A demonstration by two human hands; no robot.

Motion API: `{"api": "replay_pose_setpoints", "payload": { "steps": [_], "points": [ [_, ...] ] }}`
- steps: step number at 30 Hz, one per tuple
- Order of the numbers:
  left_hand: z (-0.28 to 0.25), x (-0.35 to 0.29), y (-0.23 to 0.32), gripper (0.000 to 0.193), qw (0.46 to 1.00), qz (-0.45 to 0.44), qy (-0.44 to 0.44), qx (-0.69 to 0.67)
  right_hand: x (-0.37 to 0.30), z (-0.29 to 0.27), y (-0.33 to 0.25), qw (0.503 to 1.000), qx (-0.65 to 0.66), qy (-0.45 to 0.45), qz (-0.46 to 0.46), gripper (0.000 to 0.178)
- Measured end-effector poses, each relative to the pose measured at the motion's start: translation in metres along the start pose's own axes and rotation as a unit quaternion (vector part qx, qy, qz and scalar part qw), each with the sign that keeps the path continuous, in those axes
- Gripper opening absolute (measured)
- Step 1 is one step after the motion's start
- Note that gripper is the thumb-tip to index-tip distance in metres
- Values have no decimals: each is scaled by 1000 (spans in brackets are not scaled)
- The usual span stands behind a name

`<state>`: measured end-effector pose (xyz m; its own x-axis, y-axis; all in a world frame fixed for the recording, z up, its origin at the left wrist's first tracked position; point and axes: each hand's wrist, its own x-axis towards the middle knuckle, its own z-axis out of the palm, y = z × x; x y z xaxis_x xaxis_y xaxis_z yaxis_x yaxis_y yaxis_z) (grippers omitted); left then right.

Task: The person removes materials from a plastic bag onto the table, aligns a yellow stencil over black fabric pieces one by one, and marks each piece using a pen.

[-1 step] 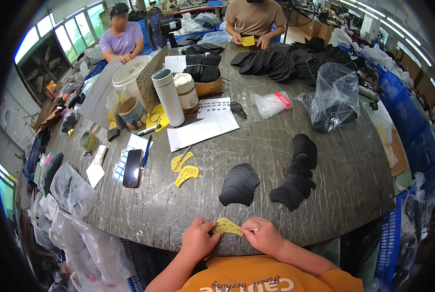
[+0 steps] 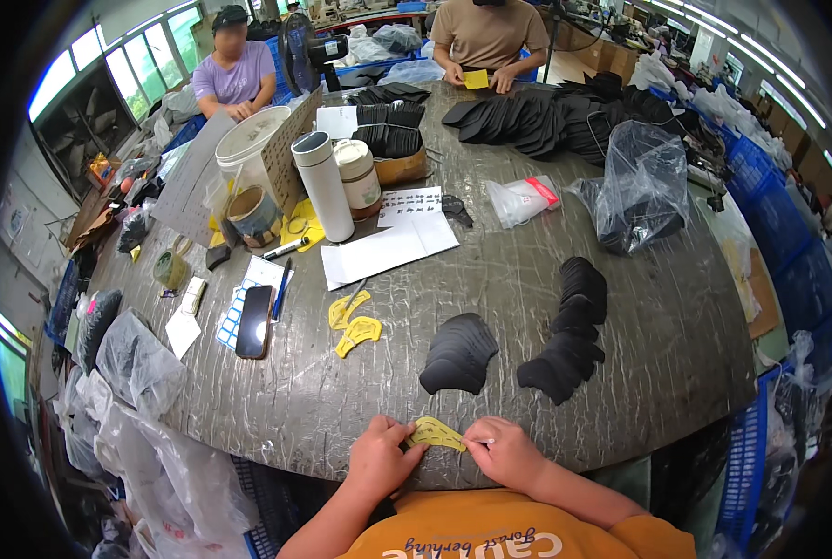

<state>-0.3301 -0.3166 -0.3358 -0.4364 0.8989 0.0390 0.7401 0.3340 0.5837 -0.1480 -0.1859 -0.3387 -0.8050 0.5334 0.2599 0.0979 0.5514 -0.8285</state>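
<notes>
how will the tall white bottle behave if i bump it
The white bottle would probably tip fairly easily, being tall and narrow. Once down, it may roll, since its body looks cylindrical. Its smooth-looking sides might feel slightly slippery.

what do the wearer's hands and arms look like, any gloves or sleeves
The left hand and right hand are bare, no gloves. No sleeves cover the forearms, and no watch shows. The shirt is orange, with white and dark lettering.

Ends of yellow template (image 2: 438, 432) are partly hidden by left hand (image 2: 379, 454) and right hand (image 2: 505, 453); its surface detail is too small to tell. Lower edge crops orange shirt (image 2: 528, 529).
</notes>
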Motion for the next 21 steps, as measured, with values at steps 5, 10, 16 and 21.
{"api": "replay_pose_setpoints", "payload": {
  "steps": [5, 10, 16, 21],
  "points": [
    [-2, -2, 0, 33, 1000, -6, -2, 3, -5, 1, -4, 1000, -15, 1, 11, 10],
    [7, -9, -3, 29, 1000, 7, 22, -15, 4, -3, 4, 992, 51, 102, 62, 11],
    [9, -21, -33, 30, 975, 42, 47, -211, 21, -1, -2, 991, -82, -57, 92, 24],
    [-5, -14, -42, 24, 950, 133, -83, -270, 16, 1, -5, 957, -220, -151, 116, 31]
  ]
}}
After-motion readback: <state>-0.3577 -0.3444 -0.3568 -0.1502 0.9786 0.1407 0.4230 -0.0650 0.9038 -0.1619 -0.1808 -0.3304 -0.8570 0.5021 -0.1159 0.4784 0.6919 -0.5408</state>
